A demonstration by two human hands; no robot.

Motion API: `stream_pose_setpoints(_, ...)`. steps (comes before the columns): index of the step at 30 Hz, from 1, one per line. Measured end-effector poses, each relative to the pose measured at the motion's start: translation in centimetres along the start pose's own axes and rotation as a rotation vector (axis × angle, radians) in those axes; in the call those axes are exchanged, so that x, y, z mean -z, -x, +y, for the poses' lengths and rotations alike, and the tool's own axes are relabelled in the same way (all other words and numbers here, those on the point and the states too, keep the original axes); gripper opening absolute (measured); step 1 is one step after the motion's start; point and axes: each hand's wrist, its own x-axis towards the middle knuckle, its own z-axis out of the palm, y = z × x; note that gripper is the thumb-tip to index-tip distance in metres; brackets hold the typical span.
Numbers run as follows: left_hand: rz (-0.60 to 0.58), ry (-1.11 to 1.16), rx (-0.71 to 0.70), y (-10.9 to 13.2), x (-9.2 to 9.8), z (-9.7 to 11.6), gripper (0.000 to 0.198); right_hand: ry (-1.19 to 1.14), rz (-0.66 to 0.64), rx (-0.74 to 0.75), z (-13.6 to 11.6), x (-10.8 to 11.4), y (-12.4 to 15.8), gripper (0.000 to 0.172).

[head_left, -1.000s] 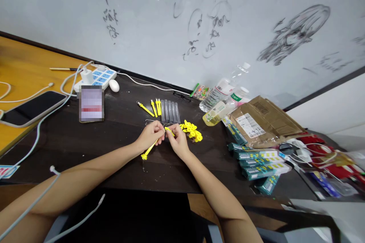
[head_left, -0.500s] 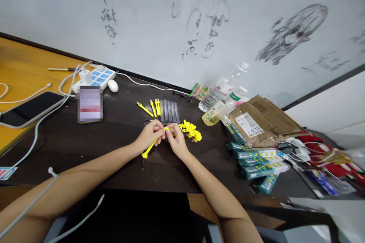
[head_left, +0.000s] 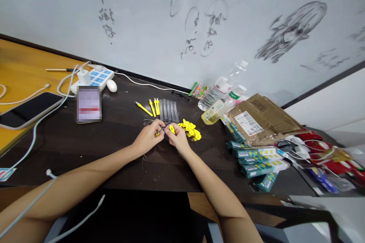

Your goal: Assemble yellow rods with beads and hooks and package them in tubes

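Observation:
My left hand point(head_left: 148, 136) is closed in a pinch around a yellow plastic stick point(head_left: 157, 134), mostly covered by the fingers, with a thin metal end showing towards the right. Close beside it, my right hand point(head_left: 179, 139) pinches a small yellow plastic piece point(head_left: 172, 129). Whether the two parts touch cannot be made out. Beyond the hands lie several yellow sticks with metal tips point(head_left: 144, 109) and a row of clear plastic tubes point(head_left: 169, 110). A pile of yellow plastic pieces point(head_left: 194, 132) is just right of my right hand. Metal wire hooks point(head_left: 148, 122) lie behind my left fingers.
Green boxes point(head_left: 258, 161) and a brown package point(head_left: 261, 117) occupy the right side. Bottles point(head_left: 215, 91) stand near the whiteboard point(head_left: 148, 26). On the left are a blurred-screen device point(head_left: 89, 104), a power strip point(head_left: 99, 78), a phone point(head_left: 31, 109) and white cables.
The yellow stick that pointed down and left from my hands is now mostly hidden in my left fingers. A yellow piece shows clearly in my right fingers, and a metal end is visible between the hands.

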Motion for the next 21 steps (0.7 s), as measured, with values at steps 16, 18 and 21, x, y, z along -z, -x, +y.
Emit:
stream_pose_setpoints(16, -0.238, 0.429, 0.342, -0.8, -0.2, -1.1, 0.009, 0.059, -0.061, 0.033, 0.2, 0.0, 0.0, 0.013)
stream_pose_setpoints(18, -0.237, 0.449, 0.382, -0.9, -0.1, -1.1, 0.007, 0.077, -0.068, 0.050, 0.2, 0.0, 0.0, 0.012)
stream_pose_setpoints(21, -0.193, 0.510, 0.378, -0.9, -0.2, -1.0, 0.007, 0.107, -0.068, 0.072, 0.2, 0.0, -0.1, 0.014)
